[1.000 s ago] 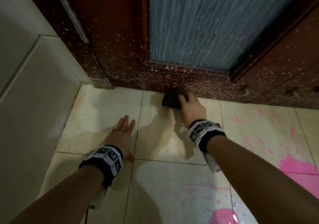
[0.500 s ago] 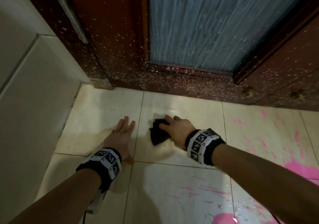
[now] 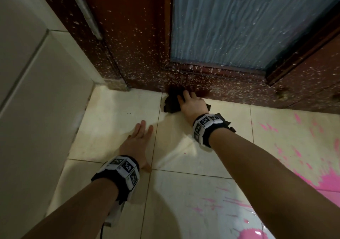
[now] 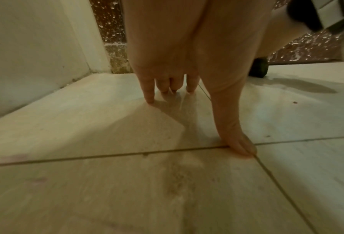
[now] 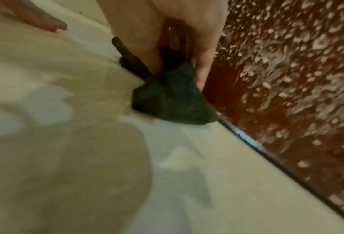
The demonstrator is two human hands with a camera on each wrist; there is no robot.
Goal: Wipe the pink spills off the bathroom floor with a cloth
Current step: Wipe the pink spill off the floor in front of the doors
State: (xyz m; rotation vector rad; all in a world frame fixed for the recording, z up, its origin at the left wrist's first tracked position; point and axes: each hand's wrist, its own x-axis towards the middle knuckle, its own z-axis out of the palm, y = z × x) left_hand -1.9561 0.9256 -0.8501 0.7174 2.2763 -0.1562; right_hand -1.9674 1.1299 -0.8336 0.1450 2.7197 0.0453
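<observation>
One, head: right hand [image 3: 192, 104] presses dark cloth [image 3: 170, 103] on floor [image 3: 184, 192] at door [image 3: 138, 54] foot; left hand [image 3: 136, 141] flat, empty; spills [image 3: 327, 180] well off right | Two, left wrist: fingers [image 4: 149, 95] straight on tile | Three, right wrist: cloth bunched in grip, looks soft, limp, light; I'd hold its gathered middle.

A dark, crumpled cloth [image 3: 170, 104] is held bunched under the right hand [image 3: 192, 105] and pressed to the pale tiled floor [image 3: 117, 113] at the foot of the door [image 3: 139, 36]. Pink spills [image 3: 329, 181] are spread in splashes and streaks over the tiles to the right, well apart from it.
</observation>
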